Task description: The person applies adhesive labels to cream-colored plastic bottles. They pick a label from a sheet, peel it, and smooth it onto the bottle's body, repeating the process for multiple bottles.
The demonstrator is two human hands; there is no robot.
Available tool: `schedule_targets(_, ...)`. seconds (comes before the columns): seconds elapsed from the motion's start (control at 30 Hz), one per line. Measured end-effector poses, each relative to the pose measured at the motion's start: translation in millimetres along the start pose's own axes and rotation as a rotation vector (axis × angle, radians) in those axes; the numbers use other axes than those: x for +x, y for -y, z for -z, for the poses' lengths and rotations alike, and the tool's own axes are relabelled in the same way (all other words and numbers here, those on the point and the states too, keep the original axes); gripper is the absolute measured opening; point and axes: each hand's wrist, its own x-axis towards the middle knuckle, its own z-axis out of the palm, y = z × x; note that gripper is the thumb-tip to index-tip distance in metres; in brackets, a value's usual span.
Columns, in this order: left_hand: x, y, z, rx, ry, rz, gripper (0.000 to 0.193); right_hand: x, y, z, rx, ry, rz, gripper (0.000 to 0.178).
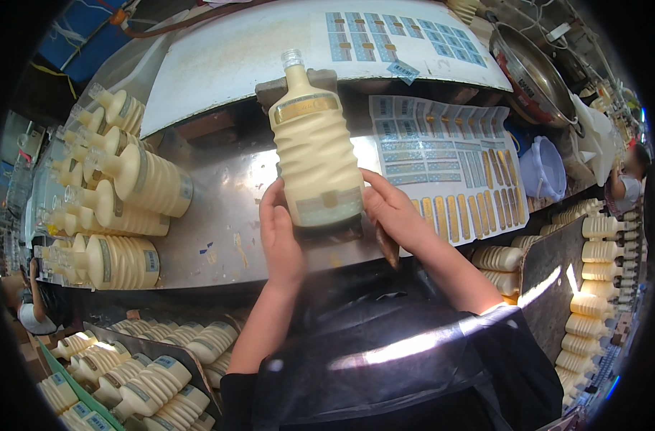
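Note:
A cream, wavy-ribbed bottle (pixel 316 154) with a clear neck stands between my hands, its neck pointing away from me. It carries a gold band at the shoulder and a pale label near its base. My left hand (pixel 281 237) closes on the lower left side of the bottle, and my right hand (pixel 393 214) grips the lower right side. Below the right hand a narrow brown piece (pixel 387 248) shows; I cannot tell what it is. Behind the bottle's shoulder sits a grey block (pixel 321 76), partly hidden. A sheet of blue and gold labels (pixel 442 161) lies to the right.
Several similar bottles (pixel 155 179) are stacked on the left of the metal table (pixel 220 169). More labels lie on the white board (pixel 241 57) at the back. On the right are a lavender bucket (pixel 545 171) and a large metal pan (pixel 535 68). Crated bottles (pixel 158 381) stand below left.

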Motion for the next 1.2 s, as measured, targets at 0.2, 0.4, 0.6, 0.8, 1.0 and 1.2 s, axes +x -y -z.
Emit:
schedule_targets(0.2, 6, 7, -6, 0.255, -0.036, -0.019, 0.065, 1, 10, -7, -0.216, -0.031, -0.076, 0.059)
schedule_targets(0.4, 6, 8, -12, 0.395, -0.064, -0.09, 0.068, 0, 18, -9, -0.258, -0.061, -0.076, 0.06)
schedule_targets(0.6, 5, 7, -15, 0.373, -0.078, -0.104, 0.067, 1, 20, -13, -0.272, -0.083, -0.092, 0.06)
schedule_targets(0.8, 6, 10, -13, 0.357, -0.08, -0.107, 0.067, 1, 15, -13, -0.265, -0.084, -0.074, 0.062)
schedule_targets(1.0, 6, 12, -12, 0.301, -0.075, -0.082, 0.068, 0, 13, -12, -0.234, -0.081, -0.06, 0.061)
schedule_targets(1.2, 5, 11, -12, 0.288, -0.065, -0.082, 0.069, 0, 14, -13, -0.236, -0.085, -0.09, 0.059)
